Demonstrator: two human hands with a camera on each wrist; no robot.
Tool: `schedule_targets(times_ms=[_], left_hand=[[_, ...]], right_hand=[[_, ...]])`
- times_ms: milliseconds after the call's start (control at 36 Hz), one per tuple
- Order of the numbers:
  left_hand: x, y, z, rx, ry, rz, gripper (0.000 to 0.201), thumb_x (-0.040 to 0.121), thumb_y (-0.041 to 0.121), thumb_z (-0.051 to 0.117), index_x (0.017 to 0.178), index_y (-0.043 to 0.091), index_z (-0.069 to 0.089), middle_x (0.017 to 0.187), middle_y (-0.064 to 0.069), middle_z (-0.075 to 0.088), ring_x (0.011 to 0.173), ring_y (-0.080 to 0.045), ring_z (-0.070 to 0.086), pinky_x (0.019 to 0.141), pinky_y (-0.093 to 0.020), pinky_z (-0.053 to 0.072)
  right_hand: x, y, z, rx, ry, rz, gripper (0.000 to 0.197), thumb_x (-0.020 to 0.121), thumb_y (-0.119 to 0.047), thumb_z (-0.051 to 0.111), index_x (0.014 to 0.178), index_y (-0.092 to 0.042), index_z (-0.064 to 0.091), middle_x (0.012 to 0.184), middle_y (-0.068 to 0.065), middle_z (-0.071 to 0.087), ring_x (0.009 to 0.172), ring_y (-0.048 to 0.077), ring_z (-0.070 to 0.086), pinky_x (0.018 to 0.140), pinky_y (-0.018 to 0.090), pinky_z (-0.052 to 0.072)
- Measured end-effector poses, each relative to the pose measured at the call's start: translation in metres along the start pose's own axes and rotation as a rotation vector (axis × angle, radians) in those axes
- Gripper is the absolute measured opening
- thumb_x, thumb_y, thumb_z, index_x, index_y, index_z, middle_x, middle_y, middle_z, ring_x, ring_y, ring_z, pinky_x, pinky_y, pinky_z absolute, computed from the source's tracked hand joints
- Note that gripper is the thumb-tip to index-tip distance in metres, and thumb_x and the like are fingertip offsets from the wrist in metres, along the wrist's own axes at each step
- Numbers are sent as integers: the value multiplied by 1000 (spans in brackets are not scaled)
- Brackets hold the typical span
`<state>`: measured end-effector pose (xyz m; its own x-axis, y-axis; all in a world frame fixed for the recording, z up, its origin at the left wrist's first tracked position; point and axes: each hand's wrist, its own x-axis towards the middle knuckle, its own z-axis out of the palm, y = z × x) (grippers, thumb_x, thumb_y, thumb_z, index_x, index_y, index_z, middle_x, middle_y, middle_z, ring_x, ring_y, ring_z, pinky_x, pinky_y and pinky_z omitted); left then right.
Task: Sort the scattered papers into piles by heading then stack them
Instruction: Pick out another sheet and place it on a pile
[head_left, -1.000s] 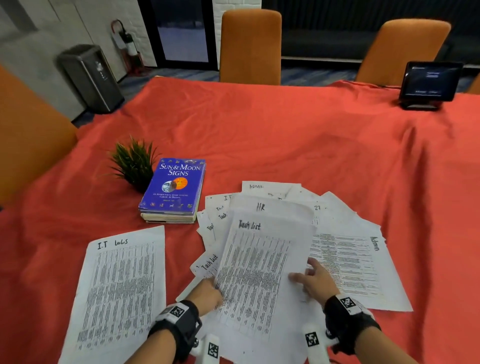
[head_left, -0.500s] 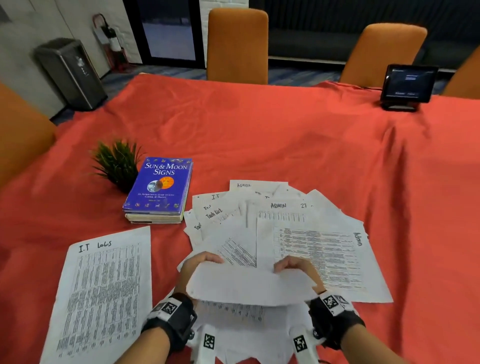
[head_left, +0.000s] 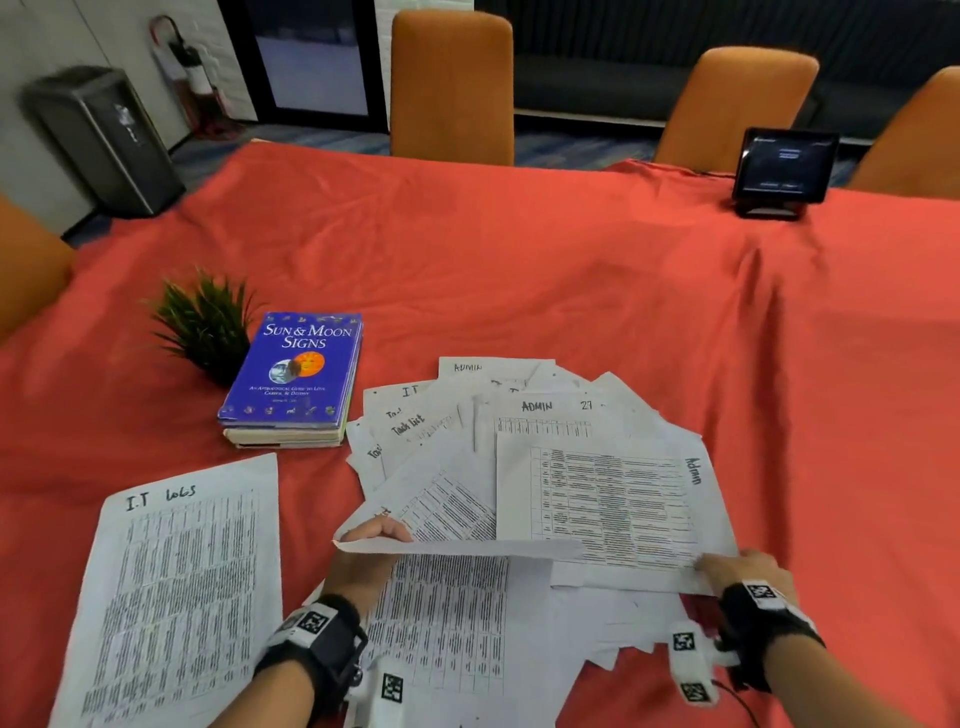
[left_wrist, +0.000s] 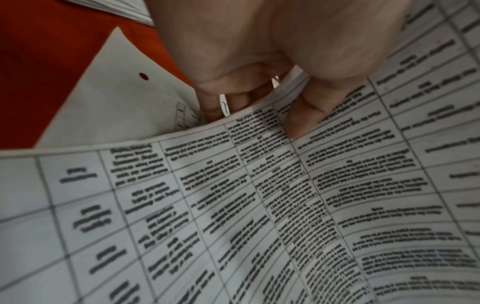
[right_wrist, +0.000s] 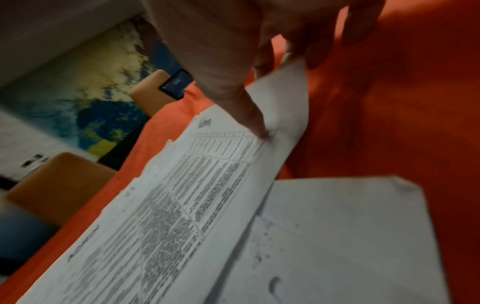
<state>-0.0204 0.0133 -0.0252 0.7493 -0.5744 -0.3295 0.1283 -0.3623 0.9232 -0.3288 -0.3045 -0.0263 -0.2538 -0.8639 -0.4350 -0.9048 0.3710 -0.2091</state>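
Printed sheets with handwritten headings lie fanned out on the red tablecloth (head_left: 571, 270). My left hand (head_left: 374, 534) grips the Task list sheet (head_left: 441, 623) by its far edge, lifted and curled toward me. In the left wrist view the thumb (left_wrist: 306, 115) lies on the print and the other fingers are behind the paper. My right hand (head_left: 727, 564) pinches the near right corner of an Admin sheet (head_left: 597, 499); its thumb (right_wrist: 249, 115) presses on top. An I.T logs sheet (head_left: 176, 587) lies alone at the left. More Admin, I.T and Task list pages (head_left: 467, 415) overlap behind.
A blue book (head_left: 293, 374) lies left of the fan on top of another book, with a small green plant (head_left: 205, 325) beside it. A tablet on a stand (head_left: 784, 169) is at the far right edge. Orange chairs (head_left: 452, 88) ring the table.
Both hands lay on the Task list sheet, then lifted its far edge. The right hand has since let go and moved right to the Admin sheet's corner; the left holds the sheet alone.
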Motion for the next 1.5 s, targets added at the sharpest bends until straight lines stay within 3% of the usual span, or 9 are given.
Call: schedule_targets(times_ms=[167,389,556,667,806,944,1056,1194,1500], left_hand=[[2,19,3,0,-25,-5,9,71,10,71,65,10,65,69,-6,63,70,-22,55,66,-25,46],[4,60,10,-69,-41,-22,27,67,24,57,87,12,69,90,1,76,98,-19,67,90,-38,48],[13,107,19,-136,6,168,36,87,6,60,122,15,57,124,-5,62,101,-3,65,89,-17,50],[17,129,12,-81,-23,306,47,83,19,66,126,37,59,141,21,47,128,-1,50,105,-29,43],[15,142,14,-85,-5,366,21,91,12,64,105,27,67,102,11,75,100,-5,69,92,-31,53],[13,145,15,-166,138,384,17,92,18,62,108,25,65,103,11,72,102,-2,66,90,-21,51],[9,151,19,-201,191,458,23,95,24,58,118,31,58,114,17,66,113,4,59,96,-19,44],[-5,164,27,-292,231,556,26,93,19,54,113,34,47,114,11,65,108,-4,61,98,-25,46],[-19,149,25,-402,168,503,42,81,6,46,115,30,37,110,-13,65,97,-16,64,84,-24,51]], right_hand=[[-34,-31,-11,411,96,-279,9,70,-18,62,78,-21,65,86,9,67,78,32,61,75,34,49],[-92,-93,-46,750,-234,-901,33,81,14,54,92,-13,71,85,-1,71,75,-3,63,68,9,49],[-131,-130,-81,754,-676,-992,17,87,4,61,93,-8,72,84,6,74,67,13,65,61,22,52],[-140,-145,-96,562,-792,-1051,22,87,4,61,88,-13,74,86,7,75,72,14,65,66,27,51],[-153,-154,-103,726,-782,-1146,18,70,-17,72,88,-16,75,82,-5,72,72,7,63,65,22,51],[-166,-150,-84,1140,-963,-1097,66,74,-73,54,123,-28,64,132,1,61,124,16,55,99,31,48],[-184,-142,-63,1148,-745,-1138,55,80,-61,61,122,-25,63,126,-3,65,121,15,58,97,32,48],[-196,-142,-55,1132,-372,-1155,32,84,4,61,99,-24,61,89,-16,73,84,3,67,75,23,51],[-200,-134,-43,1221,-287,-1128,29,66,5,44,92,6,56,77,-20,61,71,-2,54,64,13,44]])
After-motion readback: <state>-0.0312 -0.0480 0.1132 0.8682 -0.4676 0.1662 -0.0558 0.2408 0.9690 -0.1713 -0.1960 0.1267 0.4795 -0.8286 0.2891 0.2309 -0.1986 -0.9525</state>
